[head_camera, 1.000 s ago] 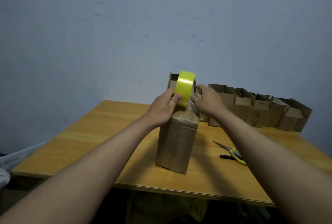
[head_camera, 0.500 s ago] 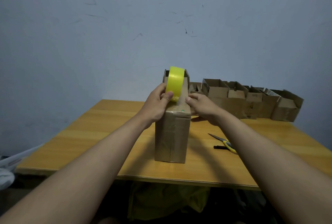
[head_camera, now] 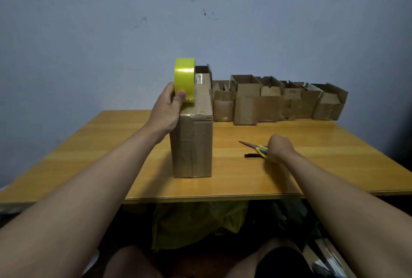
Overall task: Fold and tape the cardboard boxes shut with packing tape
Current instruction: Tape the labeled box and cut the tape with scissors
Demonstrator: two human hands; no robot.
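Note:
A tall closed cardboard box (head_camera: 192, 143) stands upright in the middle of the wooden table (head_camera: 107, 143), with clear tape along its top and front seam. My left hand (head_camera: 166, 110) grips a yellow roll of packing tape (head_camera: 184, 79) at the box's top left edge, thumb pressed on the roll. My right hand (head_camera: 278, 148) is down on the table to the right of the box, fingers curled round the yellow handles of the scissors (head_camera: 252, 146), whose blades point left and lie on the table.
Several open cardboard boxes (head_camera: 267, 103) stand in a row along the wall at the back right, one more (head_camera: 204, 74) behind the tall box. A small black object (head_camera: 250, 155) lies by the scissors. Green cloth (head_camera: 196, 222) sits under the table.
My right hand left the top of the box and dropped to the scissors on the table. My left hand kept the tape roll at the box's top.

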